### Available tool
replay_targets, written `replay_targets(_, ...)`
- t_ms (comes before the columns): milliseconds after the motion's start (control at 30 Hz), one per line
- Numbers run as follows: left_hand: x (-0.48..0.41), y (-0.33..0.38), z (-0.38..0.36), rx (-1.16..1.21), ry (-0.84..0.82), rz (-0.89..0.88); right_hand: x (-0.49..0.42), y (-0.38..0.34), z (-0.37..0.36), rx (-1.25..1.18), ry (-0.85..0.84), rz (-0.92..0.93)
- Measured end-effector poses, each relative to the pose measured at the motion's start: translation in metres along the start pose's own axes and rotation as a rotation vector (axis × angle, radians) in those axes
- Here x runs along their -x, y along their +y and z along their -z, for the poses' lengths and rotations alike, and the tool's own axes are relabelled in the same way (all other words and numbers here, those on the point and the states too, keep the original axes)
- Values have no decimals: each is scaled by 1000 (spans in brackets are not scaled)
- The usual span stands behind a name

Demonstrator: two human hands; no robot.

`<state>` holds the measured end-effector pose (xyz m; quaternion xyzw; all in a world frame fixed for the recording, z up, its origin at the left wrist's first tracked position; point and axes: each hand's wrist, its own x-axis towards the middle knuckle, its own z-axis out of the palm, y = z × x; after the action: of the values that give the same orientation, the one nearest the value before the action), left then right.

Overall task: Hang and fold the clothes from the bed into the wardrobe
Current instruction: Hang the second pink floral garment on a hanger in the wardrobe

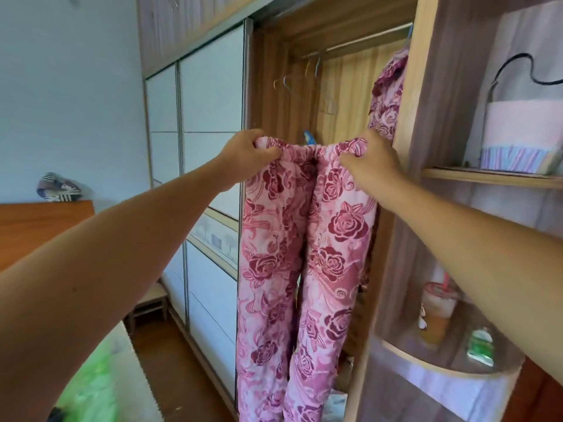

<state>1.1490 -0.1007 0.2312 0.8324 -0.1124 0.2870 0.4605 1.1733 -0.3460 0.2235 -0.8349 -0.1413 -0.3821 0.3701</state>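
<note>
My left hand and right hand each pinch waistband of pink rose-print trousers, held up at 12 o'clock before open wardrobe; matching top hangs at 1 o'clock.

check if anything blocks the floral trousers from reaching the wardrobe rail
Nothing visible does. The left hand and right hand grip the floral trousers at the waistband before the open wardrobe; the rail lies above, with empty hangers at its left and a matching floral garment at its right end.
</note>
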Motion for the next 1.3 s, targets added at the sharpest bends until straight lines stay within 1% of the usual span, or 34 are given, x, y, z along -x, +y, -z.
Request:
replay_targets(167,-32,-13,-32,-86,125,6,-40,40,-27,-84,-34,83)
replay_targets(267,-49,-21,-45,-82,197,13,-60,57,-46,-74,17,121)
replay_targets(367,-61,-29,-57,-37,232,35,-76,66,-65,-130,35,118)
replay_targets(467,-76,-34,-66,-44,258,37,-92,69,-81,-158,24,101)
replay_targets(700,-129,-49,-76,-29,294,18,-140,76,-112,-183,109,50)
replay_targets(900,-211,-102,-97,-9,245,-5,-195,104,-171,-137,241,-20)
replay_targets(1100,-323,-178,-114,-48,150,-112,-276,150,-247,-109,431,-103)
replay_targets(1300,-435,-229,-140,-123,54,-210,-348,195,-280,57,517,-162)
